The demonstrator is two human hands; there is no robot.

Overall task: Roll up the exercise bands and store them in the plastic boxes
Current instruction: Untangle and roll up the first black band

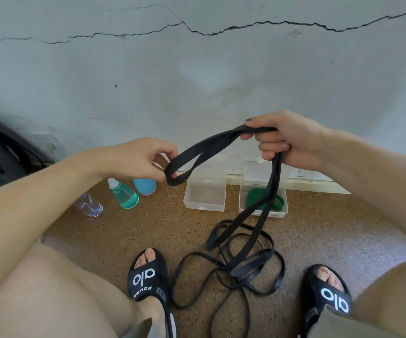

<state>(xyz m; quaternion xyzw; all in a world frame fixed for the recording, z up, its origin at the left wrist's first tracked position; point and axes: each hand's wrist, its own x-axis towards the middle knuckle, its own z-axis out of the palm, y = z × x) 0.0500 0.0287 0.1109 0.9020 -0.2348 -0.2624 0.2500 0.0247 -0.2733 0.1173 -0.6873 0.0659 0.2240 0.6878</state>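
At 9 o'clock the left hand point(145, 158) pinches the looped end of the black band point(211, 147). At 3 o'clock the right hand point(282, 140) grips it; the rest hangs before the boxes point(205, 198) at 6 o'clock.

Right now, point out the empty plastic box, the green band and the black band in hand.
empty plastic box point(205, 206): head view, front wall.
green band point(255, 197): head view, coiled part left of the hanging strap.
black band point(211, 146): head view, span between the hands.
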